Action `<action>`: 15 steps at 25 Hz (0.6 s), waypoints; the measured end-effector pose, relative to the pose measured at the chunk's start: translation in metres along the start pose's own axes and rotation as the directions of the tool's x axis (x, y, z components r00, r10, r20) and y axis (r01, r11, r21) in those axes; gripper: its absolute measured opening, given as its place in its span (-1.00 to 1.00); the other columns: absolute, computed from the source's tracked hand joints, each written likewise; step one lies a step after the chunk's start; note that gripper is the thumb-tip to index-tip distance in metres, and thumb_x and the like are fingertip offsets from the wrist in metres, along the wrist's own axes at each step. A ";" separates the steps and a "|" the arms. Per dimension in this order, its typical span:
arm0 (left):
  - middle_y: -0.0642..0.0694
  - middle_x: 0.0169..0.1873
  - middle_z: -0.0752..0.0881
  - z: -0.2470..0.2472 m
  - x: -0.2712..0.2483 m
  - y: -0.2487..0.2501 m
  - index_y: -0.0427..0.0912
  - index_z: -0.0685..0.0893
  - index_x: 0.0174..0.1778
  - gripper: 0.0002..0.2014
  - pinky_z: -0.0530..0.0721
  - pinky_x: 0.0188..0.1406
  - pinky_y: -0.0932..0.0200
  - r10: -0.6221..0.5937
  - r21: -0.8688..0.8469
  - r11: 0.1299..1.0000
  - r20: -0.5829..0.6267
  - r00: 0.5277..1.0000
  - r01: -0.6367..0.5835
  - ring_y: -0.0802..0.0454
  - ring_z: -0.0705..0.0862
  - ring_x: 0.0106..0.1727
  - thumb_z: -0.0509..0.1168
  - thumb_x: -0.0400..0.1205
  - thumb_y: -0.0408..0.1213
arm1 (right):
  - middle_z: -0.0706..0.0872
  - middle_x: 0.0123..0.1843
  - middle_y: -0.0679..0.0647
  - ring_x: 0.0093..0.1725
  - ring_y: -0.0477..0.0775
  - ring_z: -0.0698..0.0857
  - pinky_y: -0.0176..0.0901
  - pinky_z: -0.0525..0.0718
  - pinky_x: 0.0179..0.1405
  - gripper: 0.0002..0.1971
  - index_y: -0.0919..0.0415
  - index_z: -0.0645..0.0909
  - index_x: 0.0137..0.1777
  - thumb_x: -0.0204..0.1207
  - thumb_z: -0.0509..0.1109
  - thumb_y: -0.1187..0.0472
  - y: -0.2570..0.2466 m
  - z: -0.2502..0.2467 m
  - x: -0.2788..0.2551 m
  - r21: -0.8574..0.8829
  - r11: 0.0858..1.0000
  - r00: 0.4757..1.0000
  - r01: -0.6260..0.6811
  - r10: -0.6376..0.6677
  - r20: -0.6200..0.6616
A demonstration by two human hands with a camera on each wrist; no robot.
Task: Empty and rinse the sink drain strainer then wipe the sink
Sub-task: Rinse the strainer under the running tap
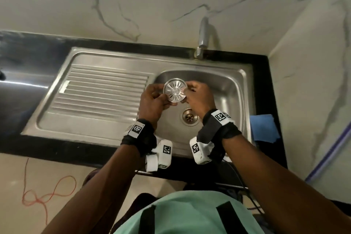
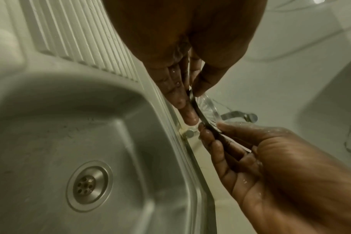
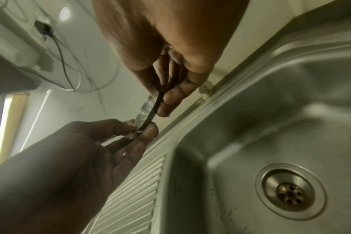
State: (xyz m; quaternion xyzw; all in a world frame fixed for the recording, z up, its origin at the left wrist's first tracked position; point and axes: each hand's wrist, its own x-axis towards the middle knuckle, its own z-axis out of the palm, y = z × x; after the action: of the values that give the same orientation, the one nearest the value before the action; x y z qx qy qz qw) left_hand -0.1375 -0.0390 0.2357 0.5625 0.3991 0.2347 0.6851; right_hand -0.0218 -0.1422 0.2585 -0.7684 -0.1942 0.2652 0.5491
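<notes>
Black worktop (image 1: pixel 28 144) along a marble-pattern wall. Stainless sink (image 1: pixel 245 89) set into it: ribbed drainboard (image 1: pixel 102 93) left, basin right, drain opening (image 1: pixel 189 117) uncovered in basin floor. Tap (image 1: pixel 202 38) at far edge behind basin. Blue cloth (image 1: pixel 264 129) on worktop just right of sink, near edge.

Both hands, the left hand (image 1: pixel 153 99) and right hand (image 1: pixel 199 97), hold the strainer (image 1: pixel 175 92) above the basin (image 1: pixel 224 89), blocking its left part. Below them the drain (image 1: pixel 189 117) lies uncovered, with open room over it. The tap (image 1: pixel 202 38) stands at the far edge, just beyond the hands. To the left the ribbed drainboard (image 1: pixel 102 91) is bare. A blue cloth (image 1: pixel 264 129) lies on the worktop (image 1: pixel 266 85) right of the basin, close to the wall (image 1: pixel 313 62), which leaves little room there.
</notes>
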 end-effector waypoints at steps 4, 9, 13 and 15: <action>-0.10 -0.31 0.84 0.044 0.019 -0.006 -0.30 0.64 0.25 -0.67 0.79 -0.13 -0.13 -0.029 0.090 0.996 0.109 0.994 0.019 -0.21 0.87 -0.21 0.39 0.58 -0.58 | 0.83 -0.18 0.02 -0.23 0.11 0.84 0.21 0.83 -0.12 -0.75 -0.05 0.69 -0.14 0.60 0.36 0.35 0.016 -0.043 0.016 0.058 0.996 0.995 -0.068 0.072 -0.063; -0.03 -0.34 0.81 0.063 0.047 -0.011 -0.35 0.60 0.27 -0.72 0.75 -0.34 0.12 -0.059 0.155 0.987 0.196 0.979 0.028 -0.34 0.86 -0.17 0.35 0.64 -0.59 | 0.85 -0.18 0.08 -0.28 0.09 0.86 0.27 0.82 -0.11 -0.84 0.11 0.75 -0.02 0.56 0.37 0.34 0.036 -0.051 0.037 0.086 0.992 0.986 -0.094 0.105 -0.133; -0.22 -0.13 0.87 0.075 0.082 -0.004 -0.31 0.66 0.27 -0.72 0.81 -0.27 0.09 -0.058 0.213 0.977 0.311 0.949 -0.010 -0.33 0.87 -0.12 0.41 0.64 -0.53 | 0.85 -0.14 0.09 -0.26 0.07 0.86 0.16 0.85 -0.11 -0.81 0.07 0.74 -0.07 0.56 0.38 0.38 0.044 -0.054 0.060 0.137 0.983 0.967 -0.121 0.148 -0.207; -0.33 -0.04 0.86 0.081 0.098 -0.001 -0.29 0.67 0.24 -0.76 0.86 -0.13 -0.05 -0.068 0.255 0.966 0.361 0.930 -0.029 -0.35 0.87 -0.09 0.40 0.66 -0.50 | 0.86 -0.09 0.12 -0.19 0.07 0.86 0.08 0.86 -0.09 -0.80 0.06 0.73 -0.08 0.55 0.39 0.39 0.049 -0.054 0.071 0.181 0.971 0.955 -0.153 0.193 -0.226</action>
State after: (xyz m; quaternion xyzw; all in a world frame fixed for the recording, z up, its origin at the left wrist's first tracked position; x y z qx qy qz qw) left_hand -0.0156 -0.0112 0.2112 0.6761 0.2967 0.0652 0.6712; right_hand 0.0676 -0.1562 0.2124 -0.7620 -0.0352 0.2315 0.6038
